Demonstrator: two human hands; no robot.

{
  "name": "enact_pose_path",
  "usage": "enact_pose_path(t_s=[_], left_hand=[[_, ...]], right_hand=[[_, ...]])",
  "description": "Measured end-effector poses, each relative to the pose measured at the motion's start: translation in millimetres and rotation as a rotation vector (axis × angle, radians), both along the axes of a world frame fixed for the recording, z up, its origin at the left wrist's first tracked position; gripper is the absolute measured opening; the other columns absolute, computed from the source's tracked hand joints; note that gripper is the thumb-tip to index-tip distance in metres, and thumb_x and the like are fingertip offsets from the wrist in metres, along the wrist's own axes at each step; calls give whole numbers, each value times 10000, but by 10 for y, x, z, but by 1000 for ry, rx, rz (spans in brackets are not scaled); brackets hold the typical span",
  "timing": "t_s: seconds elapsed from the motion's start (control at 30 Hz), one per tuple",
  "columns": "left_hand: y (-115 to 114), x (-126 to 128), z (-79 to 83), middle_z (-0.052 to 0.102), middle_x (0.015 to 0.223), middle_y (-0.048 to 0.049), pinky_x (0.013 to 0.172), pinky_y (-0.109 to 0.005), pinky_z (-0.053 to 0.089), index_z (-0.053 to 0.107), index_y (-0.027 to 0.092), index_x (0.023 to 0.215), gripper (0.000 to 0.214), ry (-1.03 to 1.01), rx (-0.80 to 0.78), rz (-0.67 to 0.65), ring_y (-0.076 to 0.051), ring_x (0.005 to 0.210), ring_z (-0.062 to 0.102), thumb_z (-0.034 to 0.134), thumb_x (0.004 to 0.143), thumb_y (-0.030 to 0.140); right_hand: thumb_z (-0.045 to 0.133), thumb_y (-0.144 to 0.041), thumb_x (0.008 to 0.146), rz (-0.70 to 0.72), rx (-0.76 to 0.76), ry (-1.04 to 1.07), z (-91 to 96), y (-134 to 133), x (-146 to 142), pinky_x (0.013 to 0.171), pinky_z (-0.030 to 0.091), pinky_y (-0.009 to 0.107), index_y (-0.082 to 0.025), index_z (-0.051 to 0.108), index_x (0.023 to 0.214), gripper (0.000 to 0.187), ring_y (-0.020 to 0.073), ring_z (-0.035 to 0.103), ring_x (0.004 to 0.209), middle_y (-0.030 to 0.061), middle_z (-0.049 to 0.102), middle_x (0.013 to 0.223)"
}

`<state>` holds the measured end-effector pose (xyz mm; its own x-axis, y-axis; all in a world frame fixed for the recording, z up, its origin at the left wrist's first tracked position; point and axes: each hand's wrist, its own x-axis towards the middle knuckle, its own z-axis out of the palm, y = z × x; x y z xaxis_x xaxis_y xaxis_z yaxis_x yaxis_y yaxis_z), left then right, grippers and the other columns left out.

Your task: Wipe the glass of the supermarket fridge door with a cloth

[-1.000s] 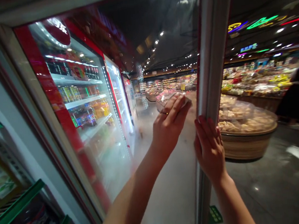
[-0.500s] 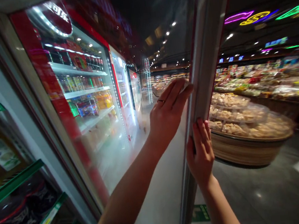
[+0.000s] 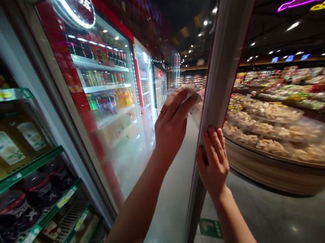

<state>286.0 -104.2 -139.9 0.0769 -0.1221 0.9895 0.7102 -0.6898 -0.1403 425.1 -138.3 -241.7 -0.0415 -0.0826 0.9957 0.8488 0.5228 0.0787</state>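
Observation:
A glass cooler door [image 3: 161, 199] with a metal frame [image 3: 217, 65] stands swung out in front of me, its lower glass fogged. My left hand [image 3: 170, 124], a ring on one finger, is closed on a whitish cloth [image 3: 190, 94] and presses it to the glass near the frame. Part of the cloth is hidden under the fingers. Lower down, my right hand [image 3: 214, 160] grips the outer edge of the door frame, fingers laid along it and thumb on the glass side.
At left, cooler shelves hold yellow-green bottles [image 3: 2, 144] and dark-capped packs of bottles [image 3: 12, 214] behind green shelf edges [image 3: 25, 172]. Lit red drink fridges [image 3: 137, 74] show through the glass. A rounded wooden stand [image 3: 272, 172] with bagged food [image 3: 280, 132] is at right.
My left hand with the cloth has slid left over the glass, away from the frame. The view has turned, showing more shelf at left. My right hand stays on the frame.

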Motion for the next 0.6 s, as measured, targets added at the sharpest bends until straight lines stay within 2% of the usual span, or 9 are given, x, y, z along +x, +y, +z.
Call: enact_pose_path(t_s=[0.07, 0.13, 0.23, 0.33, 0.47, 0.53, 0.6], left_hand=[[-10, 78, 61, 759, 1443, -58, 1258, -325, 527, 754, 223, 1311, 415, -56, 14, -18, -175, 1445, 645, 504, 1049, 20], [-42, 149, 29, 758, 1441, -69, 1262, -324, 521, 754, 211, 1318, 407, -62, -15, -30, -171, 1457, 632, 501, 1055, 29], [-95, 151, -172, 743, 1466, -67, 1270, -357, 519, 729, 232, 1378, 413, -6, -100, -11, -180, 1480, 615, 512, 1069, 66], [-93, 54, -318, 738, 1476, -58, 1281, -373, 508, 716, 264, 1415, 436, 23, -110, 47, -199, 1484, 614, 552, 1056, 77], [-65, 34, -241, 731, 1484, -58, 1282, -380, 508, 749, 269, 1378, 448, -69, -143, 125, -217, 1474, 622, 545, 1041, 55], [-93, 95, -212, 739, 1471, -51, 1270, -393, 525, 760, 267, 1349, 434, -104, -143, 113, -209, 1460, 633, 526, 1049, 58], [-146, 153, -258, 759, 1437, -51, 1249, -391, 546, 760, 246, 1323, 407, -82, -118, 75, -192, 1442, 647, 514, 1058, 60]], right_hand=[[642, -26, 981, 11, -13, 15, -5, -9, -16, 1301, 445, 460, -288, 373, 1706, 816, 261, 462, 1574, 86, 552, 1659], [652, -35, 977, 11, -27, 28, -11, -20, -27, 1285, 469, 490, -316, 367, 1710, 835, 289, 495, 1551, 94, 577, 1640], [648, -55, 980, 27, -36, 44, -22, -34, -34, 1280, 468, 507, -351, 362, 1712, 839, 305, 510, 1537, 89, 587, 1638], [633, -49, 984, 59, -59, 55, -32, -44, -40, 1297, 434, 507, -372, 344, 1716, 852, 298, 488, 1550, 79, 577, 1652], [627, -35, 989, 78, -73, 67, -31, -59, -54, 1297, 431, 530, -381, 345, 1715, 852, 315, 494, 1540, 86, 577, 1647], [638, -30, 985, 97, -72, 74, -29, -62, -55, 1300, 430, 528, -382, 352, 1712, 857, 314, 493, 1539, 82, 576, 1646], [657, -29, 977, 122, -62, 78, -30, -59, -48, 1298, 436, 522, -374, 369, 1706, 856, 312, 503, 1532, 79, 581, 1639]])
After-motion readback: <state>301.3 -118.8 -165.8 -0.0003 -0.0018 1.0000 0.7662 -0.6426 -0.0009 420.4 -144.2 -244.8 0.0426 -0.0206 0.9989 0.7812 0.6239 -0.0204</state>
